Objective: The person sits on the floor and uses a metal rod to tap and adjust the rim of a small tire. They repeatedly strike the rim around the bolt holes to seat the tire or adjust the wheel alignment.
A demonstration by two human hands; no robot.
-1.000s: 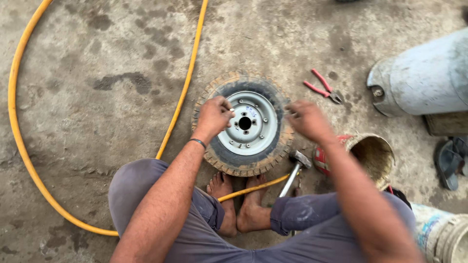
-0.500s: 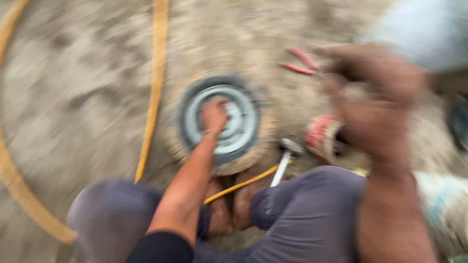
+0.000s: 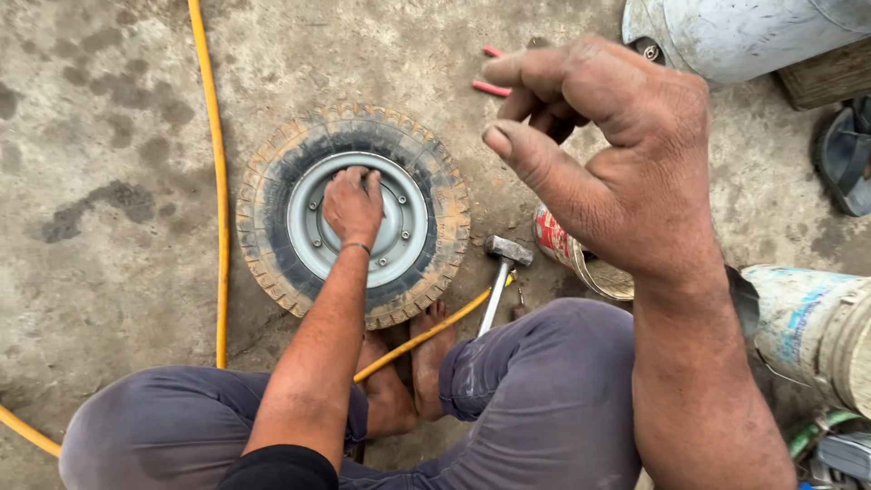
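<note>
Grey rim (image 3: 399, 238), black tyre (image 3: 272, 218) – tan-dusted tread, yellow hose (image 3: 216, 181), possibly red-handled pliers (image 3: 491, 86)

Counted: 1 wheel (image 3: 353, 213), 1 hammer (image 3: 498, 275), 1 yellow hose (image 3: 216, 181), 1 pr red-handled pliers (image 3: 492, 71), 1 tin can (image 3: 570, 259), 2 hands, 2 bare feet, 1 sandal (image 3: 846, 154).
</note>
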